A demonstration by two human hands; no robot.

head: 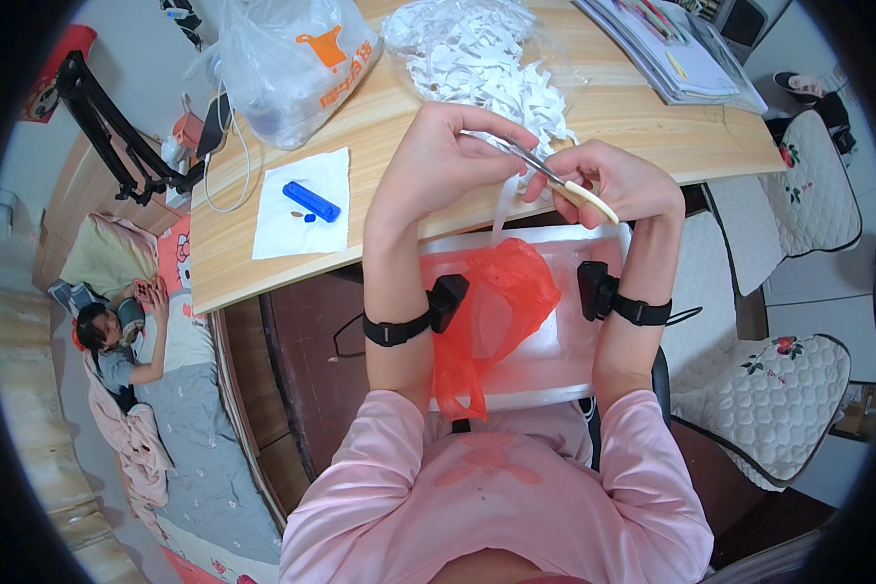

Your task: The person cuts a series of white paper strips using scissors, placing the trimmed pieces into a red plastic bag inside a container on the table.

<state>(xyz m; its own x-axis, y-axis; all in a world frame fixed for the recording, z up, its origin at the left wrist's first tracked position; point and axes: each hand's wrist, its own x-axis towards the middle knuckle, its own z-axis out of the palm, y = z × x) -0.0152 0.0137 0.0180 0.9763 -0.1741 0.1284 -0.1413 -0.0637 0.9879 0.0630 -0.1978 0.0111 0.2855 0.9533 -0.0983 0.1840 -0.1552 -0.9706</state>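
Observation:
My right hand (613,179) grips a pair of scissors (536,159) by its cream handles, above the table's front edge. The blades point up and left, reaching the fingers of my left hand (456,157). Between those fingers is a translucent white strip (504,208), its lower end hanging down. Its upper part is hidden by the fingers. Below my hands, a red plastic bag (511,285) lies crumpled in a shallow pink tray (566,365) at my lap. Just beyond my hands, a heap of cut white strips (489,58) lies on the table, partly in clear plastic.
On the wooden table (613,139), a blue plastic case (311,201) rests on a white sheet (277,237). A full white plastic bag (277,80) and stacked papers (690,69) stand farther back. Left, a person (128,350) lies on a bed (197,431); quilted seat covers (781,409) are right.

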